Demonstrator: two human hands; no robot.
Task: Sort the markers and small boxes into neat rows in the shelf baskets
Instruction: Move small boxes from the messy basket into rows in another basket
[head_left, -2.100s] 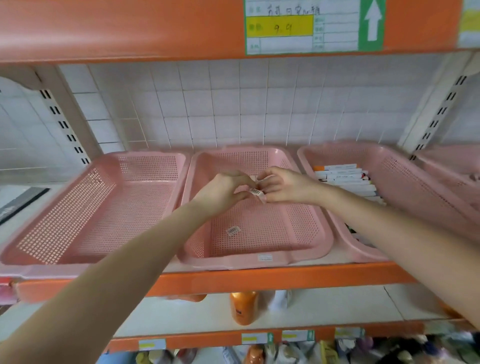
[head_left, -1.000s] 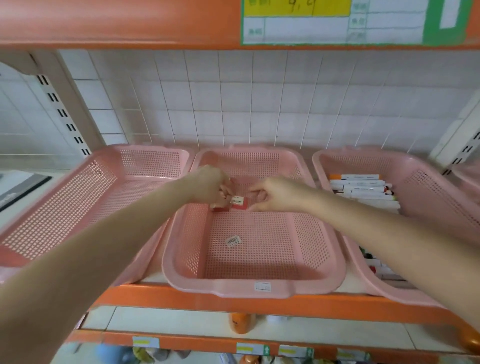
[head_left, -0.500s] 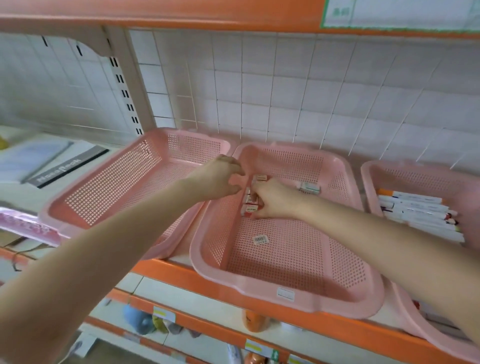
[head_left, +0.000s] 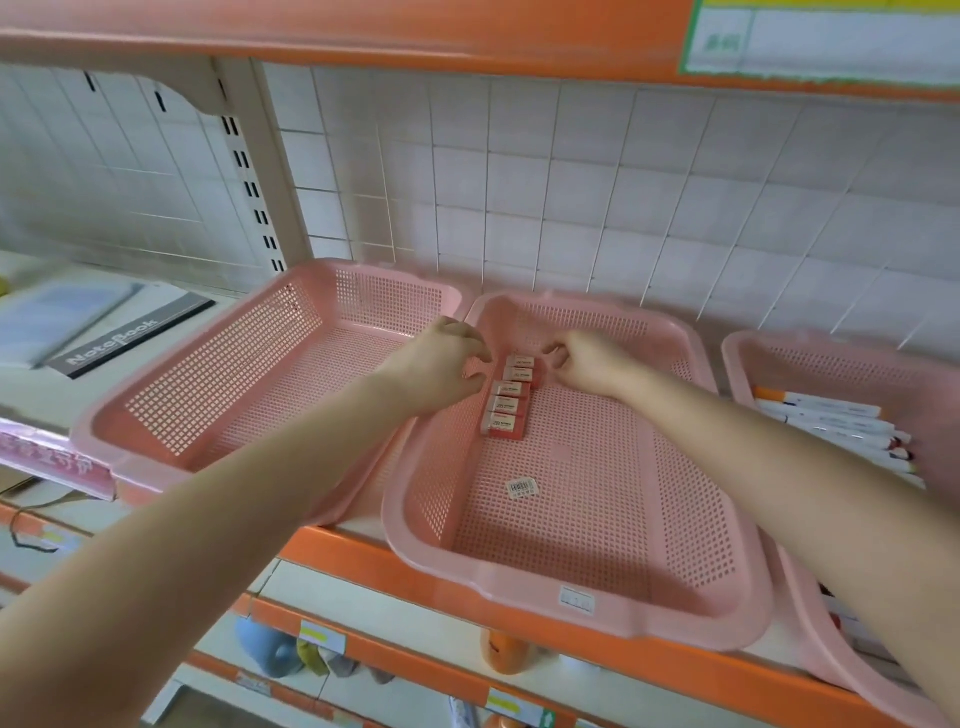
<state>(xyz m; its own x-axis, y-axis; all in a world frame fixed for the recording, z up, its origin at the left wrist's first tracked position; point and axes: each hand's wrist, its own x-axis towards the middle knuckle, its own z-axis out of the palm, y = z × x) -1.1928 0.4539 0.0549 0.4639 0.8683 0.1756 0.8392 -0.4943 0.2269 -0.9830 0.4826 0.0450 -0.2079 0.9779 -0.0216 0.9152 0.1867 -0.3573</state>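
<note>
Since the earlier frame, the two hands have separated, and the small boxes (head_left: 508, 400) now lie in a single row of five. The row runs front to back in the rear left part of the middle basket (head_left: 571, 618), boxes side by side.

The left hand (head_left: 441, 371) is just left of the row, with its fingers (head_left: 480, 353) loosely curled and pinching nothing. The right hand (head_left: 589, 364) is just right of the rearmost box, its fingers likewise loosely curled. Whether any fingertip touches a box cannot be determined.

A barcode sticker (head_left: 521, 488) lies on the basket floor nearer the front. Markers (head_left: 831, 426) lie stacked in the right basket (head_left: 810, 348). The left basket (head_left: 156, 467) stands alongside on the shelf (head_left: 363, 566), with a notebook (head_left: 124, 338) further left.
</note>
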